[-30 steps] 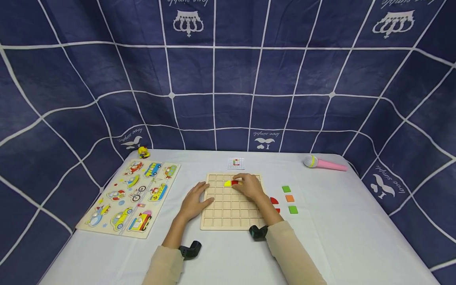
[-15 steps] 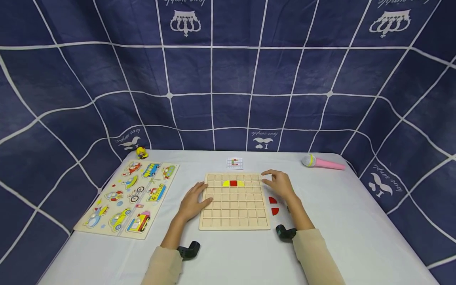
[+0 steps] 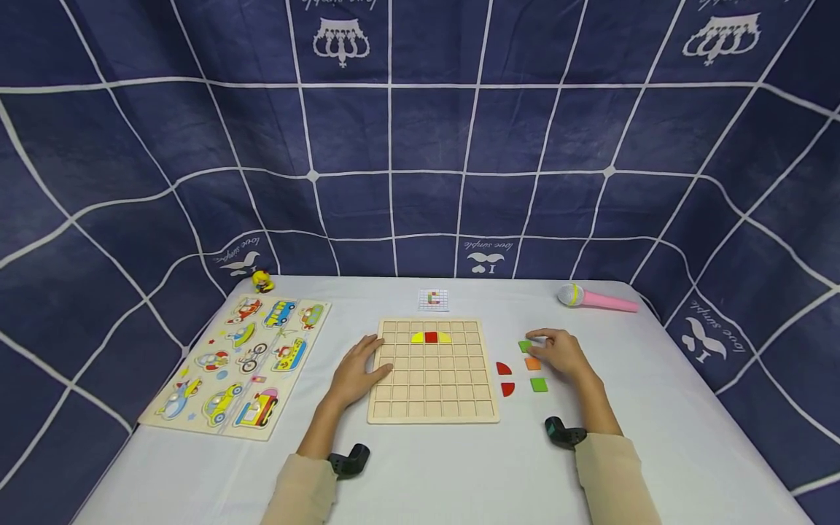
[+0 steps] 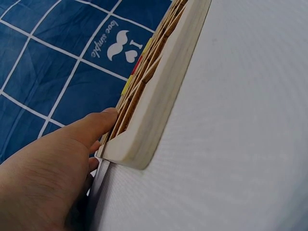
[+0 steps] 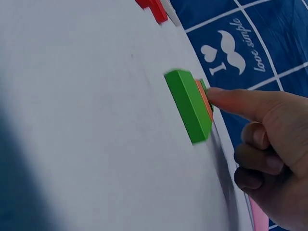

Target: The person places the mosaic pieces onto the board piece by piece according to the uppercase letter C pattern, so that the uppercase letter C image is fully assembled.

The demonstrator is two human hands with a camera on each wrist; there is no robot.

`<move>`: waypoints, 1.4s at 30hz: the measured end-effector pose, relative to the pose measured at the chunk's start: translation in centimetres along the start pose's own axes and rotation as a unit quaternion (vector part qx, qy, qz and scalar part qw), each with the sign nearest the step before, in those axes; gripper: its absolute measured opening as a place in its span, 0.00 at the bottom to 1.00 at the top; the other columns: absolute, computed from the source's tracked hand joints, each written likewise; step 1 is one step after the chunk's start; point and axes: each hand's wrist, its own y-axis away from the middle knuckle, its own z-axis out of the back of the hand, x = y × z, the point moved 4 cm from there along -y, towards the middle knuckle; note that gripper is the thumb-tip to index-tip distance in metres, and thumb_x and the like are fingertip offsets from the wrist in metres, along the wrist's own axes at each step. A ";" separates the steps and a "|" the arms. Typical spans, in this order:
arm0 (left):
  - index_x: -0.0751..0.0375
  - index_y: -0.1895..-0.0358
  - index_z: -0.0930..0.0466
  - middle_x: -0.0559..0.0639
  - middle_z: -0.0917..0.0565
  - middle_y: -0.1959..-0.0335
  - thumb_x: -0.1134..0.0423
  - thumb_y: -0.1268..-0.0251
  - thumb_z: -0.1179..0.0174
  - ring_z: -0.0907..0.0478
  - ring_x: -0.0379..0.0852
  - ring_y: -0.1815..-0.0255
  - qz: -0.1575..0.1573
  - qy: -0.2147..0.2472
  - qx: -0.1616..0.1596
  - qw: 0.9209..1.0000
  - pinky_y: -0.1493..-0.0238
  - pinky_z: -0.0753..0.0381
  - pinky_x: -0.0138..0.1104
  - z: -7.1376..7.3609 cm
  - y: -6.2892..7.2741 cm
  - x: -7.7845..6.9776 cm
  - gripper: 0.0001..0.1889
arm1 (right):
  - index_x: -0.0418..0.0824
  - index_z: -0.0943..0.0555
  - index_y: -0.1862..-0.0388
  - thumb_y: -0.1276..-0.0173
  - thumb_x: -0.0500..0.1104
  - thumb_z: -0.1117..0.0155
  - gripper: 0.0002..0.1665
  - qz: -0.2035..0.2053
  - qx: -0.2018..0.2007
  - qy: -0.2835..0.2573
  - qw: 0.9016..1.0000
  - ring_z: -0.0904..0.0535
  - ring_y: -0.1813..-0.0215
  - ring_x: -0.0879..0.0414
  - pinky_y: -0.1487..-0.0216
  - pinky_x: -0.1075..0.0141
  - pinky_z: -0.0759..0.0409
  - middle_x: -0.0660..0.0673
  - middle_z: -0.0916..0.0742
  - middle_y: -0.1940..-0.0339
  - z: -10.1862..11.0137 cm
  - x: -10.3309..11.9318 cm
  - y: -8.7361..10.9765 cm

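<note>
The wooden grid board lies on the white table; it bears a red square flanked by two yellow pieces. My left hand rests at its left edge, thumb on the rim, as the left wrist view also shows. My right hand is over the loose pieces on the right. Its thumb and index finger are on either side of the far green square; whether they touch it is unclear. In the right wrist view, the thumb overlaps the stacked-looking green and orange pieces, other fingers curled.
An orange square, a nearer green square and two red quarter-circle pieces lie right of the board. Behind it is a pattern card. A vehicle puzzle and a small figurine are left; a pink microphone is back right.
My right hand has left the board's top row, where the red square now lies between two yellow pieces, and moved right to the green square. My left hand stays put.
</note>
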 end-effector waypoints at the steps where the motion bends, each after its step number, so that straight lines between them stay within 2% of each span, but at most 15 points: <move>1: 0.58 0.35 0.33 0.58 0.39 0.32 0.48 0.43 0.38 0.46 0.59 0.31 0.000 0.000 0.001 1.000 0.35 0.45 0.54 0.0 0.0 0.0 0.33 | 0.39 0.18 0.52 0.43 0.43 0.31 0.19 -0.004 0.004 0.000 1.000 0.41 0.82 0.57 0.83 0.67 0.43 0.50 0.34 0.87 0.1 -0.2 0.1; 4: 0.58 0.35 0.33 0.58 0.39 0.32 0.48 0.43 0.38 0.46 0.59 0.31 0.001 0.000 0.001 1.000 0.35 0.45 0.54 0.0 0.0 0.0 0.33 | 0.38 0.17 0.53 0.44 0.44 0.31 0.19 -0.003 0.009 0.002 1.000 0.42 0.82 0.56 0.82 0.67 0.43 0.50 0.34 0.87 0.1 -0.5 0.2; 13: 0.58 0.35 0.33 0.58 0.38 0.32 0.48 0.43 0.38 0.46 0.59 0.31 -0.005 0.003 -0.002 1.000 0.35 0.45 0.54 0.0 -0.1 0.0 0.33 | 0.38 0.17 0.56 0.44 0.44 0.30 0.18 0.020 -0.014 0.009 1.000 0.41 0.82 0.57 0.81 0.66 0.43 0.50 0.33 0.87 -0.1 -0.9 0.2; 20: 0.57 0.35 0.34 0.57 0.39 0.31 0.48 0.43 0.39 0.47 0.59 0.30 0.000 0.002 0.005 1.000 0.35 0.46 0.53 0.0 -0.1 0.0 0.33 | 0.37 0.18 0.56 0.44 0.45 0.30 0.19 0.037 -0.052 0.006 0.998 0.40 0.82 0.57 0.82 0.67 0.42 0.50 0.33 0.87 -0.1 -0.3 0.1; 24: 0.58 0.35 0.33 0.58 0.39 0.32 0.48 0.43 0.38 0.47 0.60 0.31 -0.003 0.002 0.004 1.000 0.35 0.45 0.54 0.1 -0.1 -0.1 0.33 | 0.38 0.18 0.57 0.44 0.46 0.30 0.18 0.062 -0.080 -0.006 0.995 0.42 0.84 0.58 0.85 0.68 0.44 0.50 0.34 0.88 -0.5 1.6 -0.2; 28: 0.58 0.35 0.33 0.58 0.39 0.32 0.49 0.43 0.38 0.47 0.59 0.31 -0.003 0.001 0.003 1.000 0.35 0.45 0.54 0.1 -0.1 -0.1 0.33 | 0.40 0.17 0.58 0.45 0.47 0.29 0.18 0.095 -0.092 -0.008 0.991 0.43 0.85 0.58 0.86 0.68 0.45 0.51 0.35 0.89 -1.4 4.5 -0.7; 36: 0.58 0.35 0.33 0.58 0.39 0.32 0.47 0.42 0.39 0.47 0.59 0.31 0.001 -0.002 0.003 1.000 0.35 0.45 0.54 0.1 -0.1 0.0 0.33 | 0.42 0.16 0.60 0.47 0.50 0.28 0.18 0.141 -0.080 -0.010 0.987 0.45 0.85 0.60 0.85 0.70 0.45 0.51 0.35 0.90 -4.7 10.6 -1.2; 42: 0.58 0.35 0.33 0.58 0.39 0.32 0.47 0.43 0.39 0.47 0.60 0.31 0.001 -0.001 0.003 1.000 0.35 0.46 0.54 -0.1 -0.1 0.1 0.33 | 0.44 0.16 0.60 0.47 0.51 0.28 0.18 0.160 -0.068 -0.029 0.984 0.45 0.85 0.61 0.85 0.70 0.45 0.52 0.35 0.90 -7.4 13.3 -1.3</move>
